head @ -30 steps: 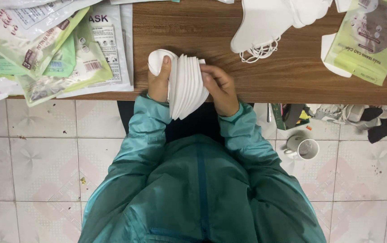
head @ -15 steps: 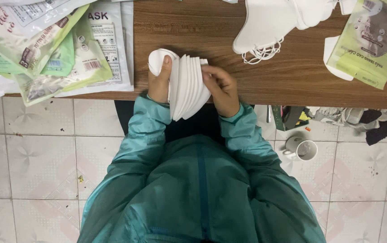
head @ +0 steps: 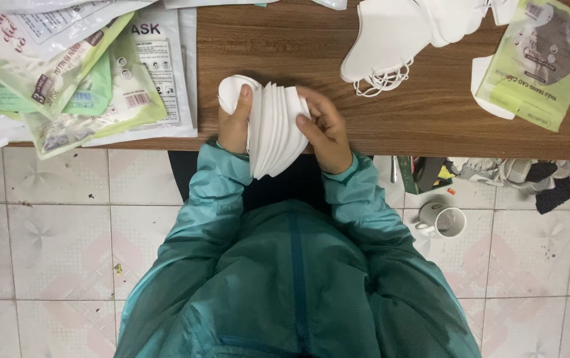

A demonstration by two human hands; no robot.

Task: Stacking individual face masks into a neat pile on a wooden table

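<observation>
You are looking at a wooden table (head: 285, 46). Green-and-white mask packets (head: 79, 73) are lying on its left end, loose white masks (head: 391, 36) at its far edge, one green packet (head: 540, 63) on its right end, a white cup (head: 447, 221) below it.

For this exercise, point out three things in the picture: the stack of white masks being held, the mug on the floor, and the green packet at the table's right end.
Stack of masks (head: 273, 132), head view, middle of the fanned edges.
Mug (head: 449, 222), head view, its open rim.
Green packet (head: 542, 59), head view, centre of its front.
</observation>
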